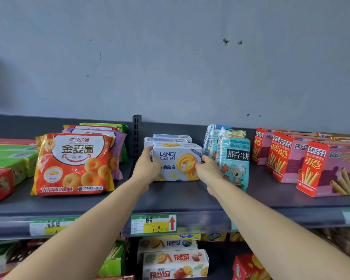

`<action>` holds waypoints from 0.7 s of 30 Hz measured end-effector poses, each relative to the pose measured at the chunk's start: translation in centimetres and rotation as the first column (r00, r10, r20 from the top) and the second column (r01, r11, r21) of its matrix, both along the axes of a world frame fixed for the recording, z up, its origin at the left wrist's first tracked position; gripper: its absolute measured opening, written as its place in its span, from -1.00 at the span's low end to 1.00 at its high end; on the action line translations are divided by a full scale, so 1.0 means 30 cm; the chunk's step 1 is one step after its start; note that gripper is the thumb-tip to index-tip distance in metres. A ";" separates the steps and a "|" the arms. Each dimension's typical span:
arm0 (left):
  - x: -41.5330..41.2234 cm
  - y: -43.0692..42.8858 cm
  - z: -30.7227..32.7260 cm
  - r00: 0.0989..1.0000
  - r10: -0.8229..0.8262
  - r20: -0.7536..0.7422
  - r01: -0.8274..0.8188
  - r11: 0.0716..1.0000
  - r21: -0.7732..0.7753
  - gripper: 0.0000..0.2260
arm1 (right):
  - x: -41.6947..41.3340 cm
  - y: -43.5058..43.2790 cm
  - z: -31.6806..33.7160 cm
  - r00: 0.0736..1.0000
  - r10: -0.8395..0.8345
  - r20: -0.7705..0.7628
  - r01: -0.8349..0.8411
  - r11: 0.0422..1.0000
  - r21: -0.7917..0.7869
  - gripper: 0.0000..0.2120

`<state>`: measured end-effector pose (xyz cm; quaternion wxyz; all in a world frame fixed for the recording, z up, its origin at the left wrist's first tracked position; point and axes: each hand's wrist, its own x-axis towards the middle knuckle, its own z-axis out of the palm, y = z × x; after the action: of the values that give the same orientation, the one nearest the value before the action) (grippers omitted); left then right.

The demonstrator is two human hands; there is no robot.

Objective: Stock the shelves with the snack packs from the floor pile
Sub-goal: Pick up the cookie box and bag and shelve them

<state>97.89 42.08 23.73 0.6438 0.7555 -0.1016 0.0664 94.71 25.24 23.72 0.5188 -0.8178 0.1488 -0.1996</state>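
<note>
Head view: both forearms reach to the top shelf [180, 199], dark grey, below a bare grey wall [170, 57].
Task thing: a "LANDY Castle" cookie box [178, 158] stands on the shelf, in front of two like boxes [168, 139].
Left grip [148, 166]: thumb and fingers curl round the box's left end.
Right grip [207, 170]: fingers pinch the box's right edge.
Left neighbour: orange bag [73, 164] marked 金麦圈, apart from the box by a gap.
Right neighbour: teal bag [235, 160] marked "XiongZiBing" 熊字饼, just beside the right grip.
Far right: red-and-pink boxes [327, 170] picturing rolled wafers.
Open room: a bare strip of shelf in front of the box.
Shelf edge: price tag [154, 224], handwritten "7.9", red up arrow.
Lower shelf: "FRUIAST" boxes [174, 257].
</note>
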 end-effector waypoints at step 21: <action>-0.201 -0.077 0.103 0.881 -0.190 0.433 -0.041 0.882 0.470 -0.51 | -0.355 -0.005 0.087 0.976 -0.214 0.029 0.201 0.853 -0.481 -0.56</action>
<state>91.85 39.78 26.83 0.4020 0.8443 -0.2962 0.1944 84.06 25.10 26.32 0.2730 -0.9025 0.1883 -0.2747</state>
